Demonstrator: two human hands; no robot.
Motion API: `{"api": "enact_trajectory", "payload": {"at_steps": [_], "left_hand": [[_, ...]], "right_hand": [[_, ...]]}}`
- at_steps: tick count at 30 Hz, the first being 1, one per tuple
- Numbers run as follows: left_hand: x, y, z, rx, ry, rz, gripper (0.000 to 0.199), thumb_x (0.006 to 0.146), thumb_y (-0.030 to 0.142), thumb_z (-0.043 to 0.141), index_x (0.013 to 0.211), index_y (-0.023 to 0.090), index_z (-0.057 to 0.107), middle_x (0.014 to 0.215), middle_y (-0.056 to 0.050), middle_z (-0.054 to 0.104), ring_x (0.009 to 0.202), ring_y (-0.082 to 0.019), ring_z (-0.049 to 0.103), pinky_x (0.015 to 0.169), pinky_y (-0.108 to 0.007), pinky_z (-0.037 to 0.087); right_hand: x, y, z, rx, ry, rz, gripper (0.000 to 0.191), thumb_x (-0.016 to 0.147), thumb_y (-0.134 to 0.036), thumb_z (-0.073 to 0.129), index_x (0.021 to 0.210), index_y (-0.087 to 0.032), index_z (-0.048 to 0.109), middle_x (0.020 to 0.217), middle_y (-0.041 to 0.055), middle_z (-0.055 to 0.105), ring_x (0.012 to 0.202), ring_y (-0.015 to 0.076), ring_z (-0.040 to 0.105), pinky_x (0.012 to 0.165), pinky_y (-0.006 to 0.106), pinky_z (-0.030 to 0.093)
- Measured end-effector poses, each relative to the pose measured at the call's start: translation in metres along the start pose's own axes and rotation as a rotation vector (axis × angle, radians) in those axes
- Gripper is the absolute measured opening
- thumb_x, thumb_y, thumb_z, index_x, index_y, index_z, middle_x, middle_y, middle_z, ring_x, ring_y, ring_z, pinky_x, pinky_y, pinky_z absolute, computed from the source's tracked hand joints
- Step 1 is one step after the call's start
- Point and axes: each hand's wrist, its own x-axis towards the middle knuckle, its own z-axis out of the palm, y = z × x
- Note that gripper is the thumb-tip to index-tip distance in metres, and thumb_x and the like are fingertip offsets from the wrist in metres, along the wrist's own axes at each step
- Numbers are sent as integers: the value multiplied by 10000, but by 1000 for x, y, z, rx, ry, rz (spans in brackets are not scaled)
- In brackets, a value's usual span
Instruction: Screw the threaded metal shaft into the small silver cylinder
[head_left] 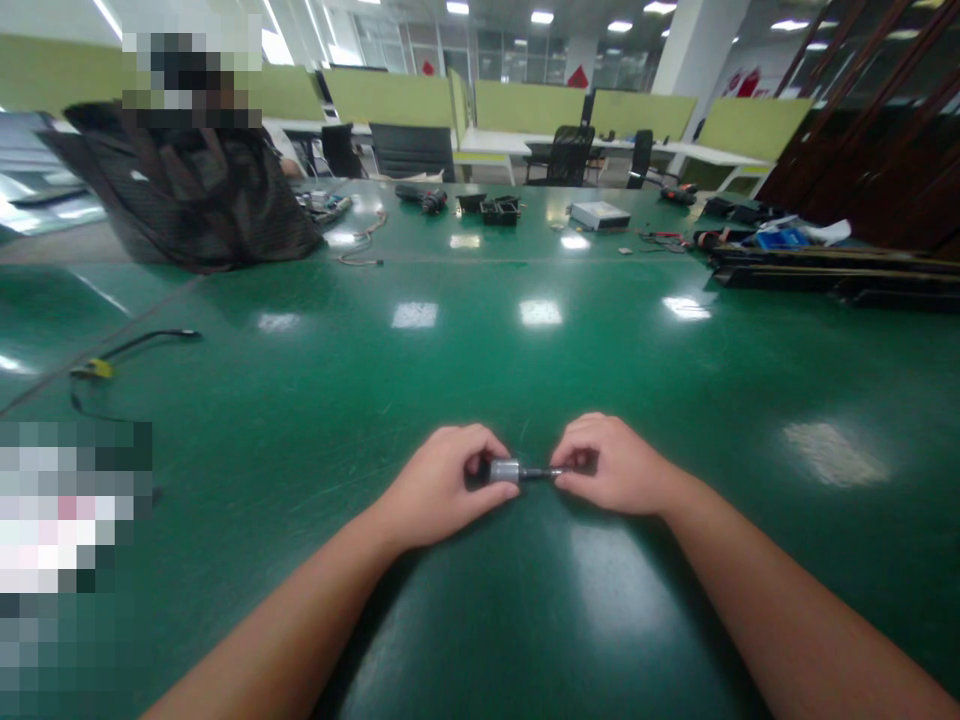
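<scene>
L hand (457,475) curled nearly closed, thumb + fingers pinching a silver cylinder (505,471). R hand (615,465) likewise drawn in, fingertips on the far end of a thin dark rod (536,474) that runs from the cylinder toward it; so the piece lies betw. both hands, approx. level, low over the counter (480,370) or on it, can't tell.

Containers: big dark bag (195,190) w/ handles, well beyond L hand & to its left; contents n/v.

Counter's green & glossy, w/ light reflections. Yellow-and-black cable pc. (94,369) left of L hand; flat silvery box (600,215) far beyond R hand; black bars (825,270) beyond it, to the right. Office bkgd: chairs (566,155), yellow-green partitions (529,105).
</scene>
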Motion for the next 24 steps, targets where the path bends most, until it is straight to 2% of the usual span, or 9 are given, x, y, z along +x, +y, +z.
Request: {"api": "enact_trajectory", "payload": {"at_steps": [6,12,17,19,21,24], "left_hand": [[0,2,-2,6,-2,-5,251,832,440,720,950,219,698,806,-2,643,739,-176,579,708,-304,407],[0,4,-3,12,-8,-17,255,825,437,729,954,219,701,808,-2,643,742,-177,578,715,-310,408],[1,3,-2,12,-1,-13,251,828,430,727,952,213,695,806,-1,641,744,-176,582,713,-307,406],[1,3,-2,13,6,-9,246,825,423,729,948,213,689,803,2,640,743,-176,583,714,-306,404],[1,3,-1,12,9,2,235,819,405,734,944,212,684,801,5,639,744,-175,583,720,-306,405],[1,2,-1,13,7,12,232,818,400,735,938,209,678,800,5,638,746,-175,581,720,-306,407]], "right_hand": [[-4,8,-10,23,-30,69,58,716,-133,731,756,-173,748,668,0,649,637,131,582,624,247,437],[-4,11,-12,33,-31,44,51,713,-132,732,736,-176,745,653,0,639,636,133,576,617,248,438],[1,3,0,34,-21,39,35,757,-199,767,789,-186,772,684,4,678,644,132,583,657,271,429],[4,-2,9,22,26,38,63,779,-236,777,830,-200,783,729,7,704,648,131,587,696,291,428],[5,-7,16,49,50,10,147,751,-202,797,897,-201,778,810,14,732,746,154,635,777,315,436],[6,-9,22,93,56,7,226,721,-114,778,932,-194,764,824,12,736,765,157,648,795,315,444]]}}
